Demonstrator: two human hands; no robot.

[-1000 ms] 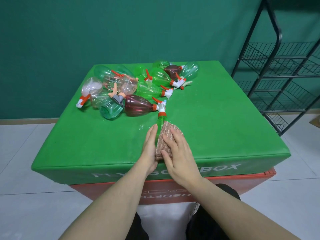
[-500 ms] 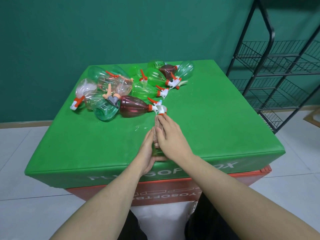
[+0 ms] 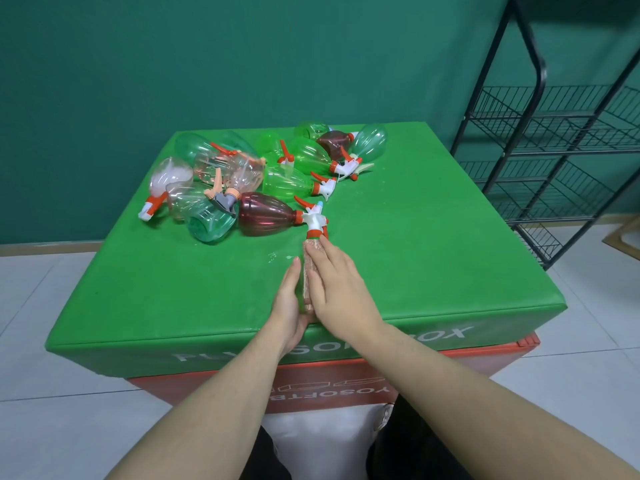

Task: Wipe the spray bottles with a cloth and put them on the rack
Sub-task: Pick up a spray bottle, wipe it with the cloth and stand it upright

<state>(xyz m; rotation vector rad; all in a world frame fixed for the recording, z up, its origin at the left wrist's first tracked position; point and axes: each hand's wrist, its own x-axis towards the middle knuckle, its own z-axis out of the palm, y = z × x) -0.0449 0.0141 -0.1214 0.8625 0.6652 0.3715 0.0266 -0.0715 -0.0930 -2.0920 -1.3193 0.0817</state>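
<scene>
A green spray bottle lies near the front of the green box (image 3: 433, 271). Only its white and orange nozzle (image 3: 314, 226) shows, pointing away from me. A brown cloth (image 3: 307, 271) is wrapped over the bottle's body. My right hand (image 3: 337, 289) curves over the cloth and presses it on the bottle, fingertips close to the nozzle collar. My left hand (image 3: 288, 303) holds the bottle from its left side, fingers along it and thumb round its base. A pile of spray bottles (image 3: 256, 181), green, clear, pink and dark red, lies at the back left of the box.
A black wire rack (image 3: 561, 140) with several shelves stands to the right of the box, against the green wall. The box sits on a red base (image 3: 485, 358) on a white tiled floor. A dark red bottle (image 3: 266, 213) lies just beyond the nozzle.
My right hand has slid the cloth forward along the bottle toward the nozzle, covering the green body. My left hand has stayed at the bottle's left side.
</scene>
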